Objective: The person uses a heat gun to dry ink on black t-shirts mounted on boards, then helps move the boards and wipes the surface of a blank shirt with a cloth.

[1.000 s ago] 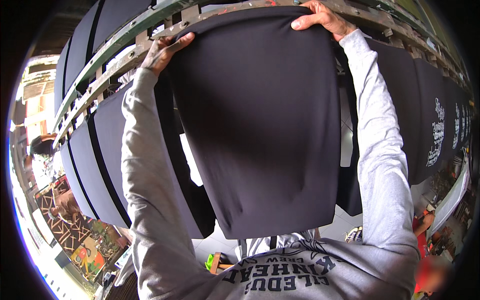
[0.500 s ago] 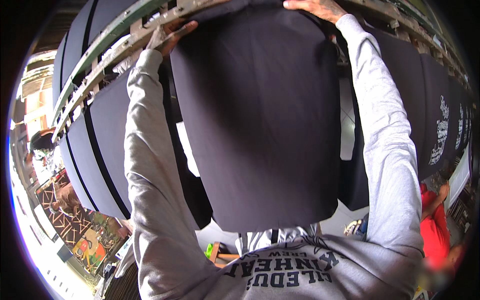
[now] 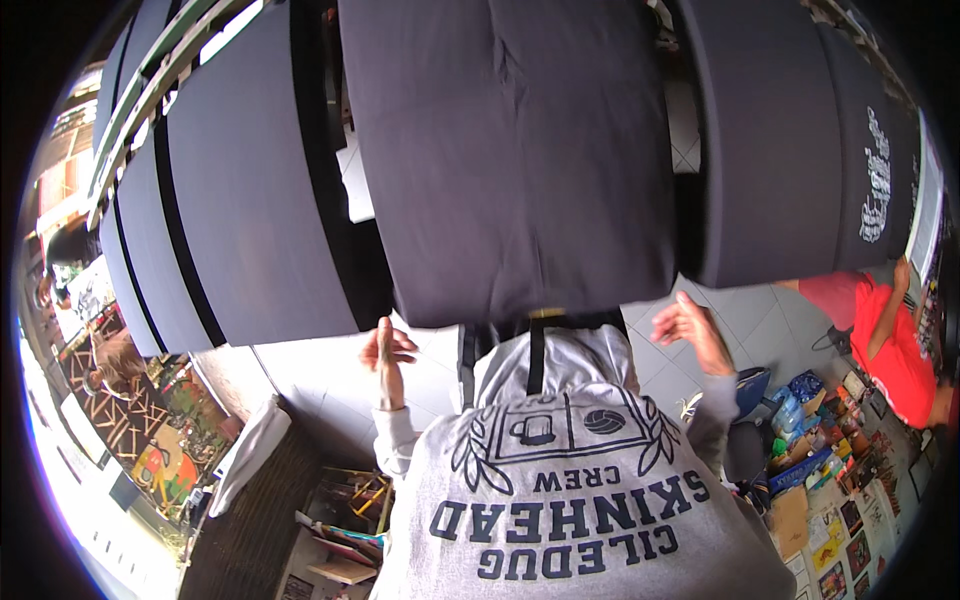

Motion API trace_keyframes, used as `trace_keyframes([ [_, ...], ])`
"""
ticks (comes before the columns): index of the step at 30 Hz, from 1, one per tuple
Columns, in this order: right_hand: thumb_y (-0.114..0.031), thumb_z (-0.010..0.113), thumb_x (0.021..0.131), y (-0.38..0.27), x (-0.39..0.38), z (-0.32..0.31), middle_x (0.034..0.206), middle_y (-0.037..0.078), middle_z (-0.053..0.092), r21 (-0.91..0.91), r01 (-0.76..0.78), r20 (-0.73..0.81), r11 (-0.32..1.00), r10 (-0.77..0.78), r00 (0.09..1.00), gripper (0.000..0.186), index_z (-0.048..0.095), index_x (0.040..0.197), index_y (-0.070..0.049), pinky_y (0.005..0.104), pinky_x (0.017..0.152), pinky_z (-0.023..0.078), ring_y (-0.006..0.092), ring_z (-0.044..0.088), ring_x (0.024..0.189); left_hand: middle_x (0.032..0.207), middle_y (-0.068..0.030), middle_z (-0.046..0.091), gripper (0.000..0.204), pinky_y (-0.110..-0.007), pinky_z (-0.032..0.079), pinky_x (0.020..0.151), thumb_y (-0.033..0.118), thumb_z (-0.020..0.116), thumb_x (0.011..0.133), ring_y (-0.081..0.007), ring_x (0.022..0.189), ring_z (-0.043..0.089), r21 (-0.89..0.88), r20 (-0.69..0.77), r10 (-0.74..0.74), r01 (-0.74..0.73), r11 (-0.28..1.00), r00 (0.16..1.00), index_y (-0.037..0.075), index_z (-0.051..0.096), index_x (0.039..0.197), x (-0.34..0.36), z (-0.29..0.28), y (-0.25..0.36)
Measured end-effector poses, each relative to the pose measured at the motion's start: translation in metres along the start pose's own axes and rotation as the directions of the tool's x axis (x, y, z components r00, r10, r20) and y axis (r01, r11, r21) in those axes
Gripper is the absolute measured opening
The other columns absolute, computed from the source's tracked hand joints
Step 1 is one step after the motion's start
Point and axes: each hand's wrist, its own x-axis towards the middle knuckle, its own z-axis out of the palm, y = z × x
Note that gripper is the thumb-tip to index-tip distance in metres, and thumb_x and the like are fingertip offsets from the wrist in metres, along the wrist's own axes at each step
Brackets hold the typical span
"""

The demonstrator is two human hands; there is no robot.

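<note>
A broad black cloth (image 3: 520,190) is spread over a long board with rounded near corners, right in front of me. Creases run down its middle from the far part. My left hand (image 3: 388,350) is just off the near left corner, its fingers apart and holding nothing. By the near right corner is my right hand (image 3: 690,328), fingers spread and likewise empty. Neither hand visibly grips the cloth.
More black-covered boards stand in a row to the left (image 3: 250,190) and right (image 3: 770,160); a farther right one has a white print (image 3: 878,180). Metal rails (image 3: 150,100) run at far left. A person in red (image 3: 890,330) stands at right, near cluttered goods (image 3: 800,430).
Both hands have left the far end of the cloth and come back toward me to its near corners. My view has tilted down, and creases now show along the cloth's middle.
</note>
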Motion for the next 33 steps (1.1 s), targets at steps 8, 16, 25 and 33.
trace_keyframes([
  [8, -0.08, 0.046, 0.089, 0.039, 0.112, 0.032, 0.168, 0.01, 0.021, 0.721, 0.205, -0.079, 0.662, -0.216, 0.973, 0.099, 0.02, 0.162, -0.019, 0.0626, 0.12, 0.014, 0.0333, 0.014, 0.155, 0.154, -0.0114, 0.044, 0.095, -0.053, 0.032, 0.115, 0.075, 0.055, 0.088, -0.0323, 0.139, 0.044, -0.752, 0.142, -0.023, 0.123, 0.648, 0.99, 0.009, 0.035, 0.155, 0.055, 0.077, -0.041],
  [16, -0.061, 0.064, 0.089, 0.069, 0.142, 0.035, 0.146, 0.012, 0.051, 0.823, 0.455, -0.413, 0.339, -0.192, 0.89, 0.077, 0.05, 0.146, -0.011, 0.0583, 0.124, 0.011, 0.0325, 0.038, 0.143, 0.149, -0.0088, 0.048, 0.082, -0.048, 0.038, 0.111, 0.069, 0.062, 0.089, -0.0279, 0.136, 0.046, -0.641, -0.218, 0.269, -0.346, 0.685, 0.938, 0.014, 0.045, 0.148, 0.089, 0.068, -0.075],
  [25, -0.066, 0.066, 0.087, 0.094, 0.114, 0.076, 0.16, 0.016, 0.024, 0.875, 0.166, 0.1, 0.454, -0.506, 0.857, 0.095, 0.029, 0.154, -0.01, 0.0575, 0.122, 0.014, 0.0333, 0.016, 0.152, 0.138, -0.0154, 0.046, 0.068, -0.055, 0.047, 0.107, 0.05, 0.071, 0.092, -0.0348, 0.133, 0.048, -0.564, 0.3, 0.216, -0.01, 0.826, 0.929, 0.004, 0.043, 0.134, 0.052, 0.12, -0.09],
  [33, -0.029, 0.083, 0.086, 0.082, 0.103, 0.1, 0.101, -0.001, 0.069, 0.216, 0.542, -0.256, 0.812, -0.489, 0.834, 0.028, 0.069, 0.1, -0.008, 0.0375, 0.095, 0.047, 0.0115, 0.063, 0.098, 0.075, -0.0045, 0.066, 0.048, -0.031, 0.057, 0.064, 0.042, 0.089, 0.079, -0.0144, 0.068, 0.065, -0.278, -0.033, 0.296, -0.294, 0.915, 0.954, 0.003, 0.06, 0.078, 0.04, 0.125, -0.103],
])
